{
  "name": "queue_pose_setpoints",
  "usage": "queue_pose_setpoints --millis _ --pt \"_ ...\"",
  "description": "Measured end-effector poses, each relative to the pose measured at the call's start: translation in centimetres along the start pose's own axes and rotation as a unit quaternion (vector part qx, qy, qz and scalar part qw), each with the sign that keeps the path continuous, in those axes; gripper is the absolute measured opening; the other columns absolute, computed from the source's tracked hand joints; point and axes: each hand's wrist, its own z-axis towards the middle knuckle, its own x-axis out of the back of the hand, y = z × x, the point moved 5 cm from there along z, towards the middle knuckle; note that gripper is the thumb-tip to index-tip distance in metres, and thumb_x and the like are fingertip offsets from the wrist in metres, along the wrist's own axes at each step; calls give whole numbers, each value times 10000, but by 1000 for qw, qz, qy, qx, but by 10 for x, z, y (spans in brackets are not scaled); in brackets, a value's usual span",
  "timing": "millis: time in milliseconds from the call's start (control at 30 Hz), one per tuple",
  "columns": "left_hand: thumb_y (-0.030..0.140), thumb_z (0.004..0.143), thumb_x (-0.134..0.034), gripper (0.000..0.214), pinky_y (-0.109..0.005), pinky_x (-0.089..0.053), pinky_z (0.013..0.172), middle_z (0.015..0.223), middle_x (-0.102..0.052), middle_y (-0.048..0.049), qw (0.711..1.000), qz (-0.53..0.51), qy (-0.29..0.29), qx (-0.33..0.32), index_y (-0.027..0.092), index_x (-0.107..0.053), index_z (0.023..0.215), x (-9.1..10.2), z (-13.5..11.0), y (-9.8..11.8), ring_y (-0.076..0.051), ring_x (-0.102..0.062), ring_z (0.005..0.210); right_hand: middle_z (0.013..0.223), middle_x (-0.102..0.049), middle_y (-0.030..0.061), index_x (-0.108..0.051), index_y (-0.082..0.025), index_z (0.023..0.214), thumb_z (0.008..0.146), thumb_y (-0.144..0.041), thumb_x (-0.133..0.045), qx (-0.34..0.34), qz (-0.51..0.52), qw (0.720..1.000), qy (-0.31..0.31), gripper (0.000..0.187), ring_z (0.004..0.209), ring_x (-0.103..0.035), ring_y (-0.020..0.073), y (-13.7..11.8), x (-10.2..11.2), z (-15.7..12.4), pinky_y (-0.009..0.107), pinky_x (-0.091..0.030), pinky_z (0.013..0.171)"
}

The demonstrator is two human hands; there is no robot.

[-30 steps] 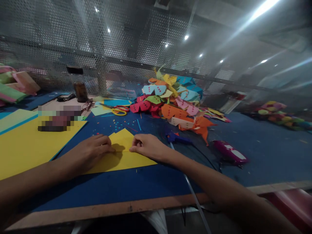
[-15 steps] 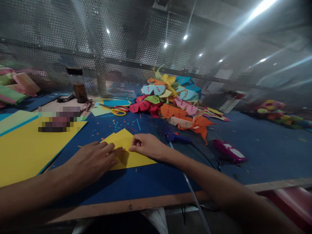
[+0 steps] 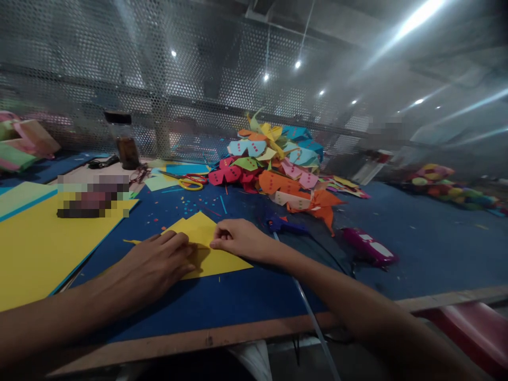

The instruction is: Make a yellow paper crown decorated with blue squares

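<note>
A folded sheet of yellow paper point(image 3: 228, 262) lies on the blue tabletop in front of me, its peak pointing away. My left hand point(image 3: 164, 259) rests over its left part with bent fingers gripping the paper; the fingertips are partly hidden. At the middle of the sheet, my right hand point(image 3: 234, 238) has thumb and forefinger pinched together on the paper's fold. A narrow yellow tip point(image 3: 130, 242) sticks out beyond my left hand. Just right of my right hand lies a blue glue gun point(image 3: 286, 224), a clear glue stick running from it.
Large yellow sheets point(image 3: 32, 248) lie at left, a pixelated object on them. Behind are scissors point(image 3: 190, 182), paper scraps and a dark-lidded bottle point(image 3: 127, 143). A heap of colourful folded paper shapes point(image 3: 273, 159) stands centre back. A purple device point(image 3: 369, 247) sits at right.
The fingers of my left hand have drawn in slightly and are more bent. My right hand keeps its pinch on the paper. The view has shifted a little.
</note>
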Motion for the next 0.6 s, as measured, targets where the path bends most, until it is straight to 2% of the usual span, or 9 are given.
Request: queue_pose_setpoints --millis 100,300,467,600 --pt "280 1092 -492 259 -412 -543 962 1127 -706 -95 1000 10 -9 6 230 -717 1209 -3 -1 -1 -228 -646 956 859 -726 19 -756 -153 902 969 -277 -725 9 5 1000 -2 144 788 -623 145 0 1 -1 243 -347 661" --pt "257 1071 -531 250 -420 -535 990 1073 -702 -78 999 10 -30 -10 254 -724 1231 1 1 1 -229 -640 964 843 -730 22 -767 -148 908 943 -270 -748 -6 2 1000 2 129 763 -627 143 -1 2 -2 245 -356 665" --pt "202 1041 -578 189 -445 -534 994 1074 -692 -63 999 6 -44 -14 266 -755 1059 5 3 4 -234 -633 956 843 -732 24 -767 -148 916 943 -286 -740 -15 -18 1000 -9 143 747 -617 140 -4 4 -2 244 -342 646" --pt "158 1024 -587 187 -475 -548 965 1061 -691 -68 998 11 -58 -6 248 -750 1003 5 4 5 -250 -635 946 867 -745 25 -766 -155 930 945 -297 -739 -18 -32 999 -22 145 771 -627 148 -4 6 -2 243 -333 642"
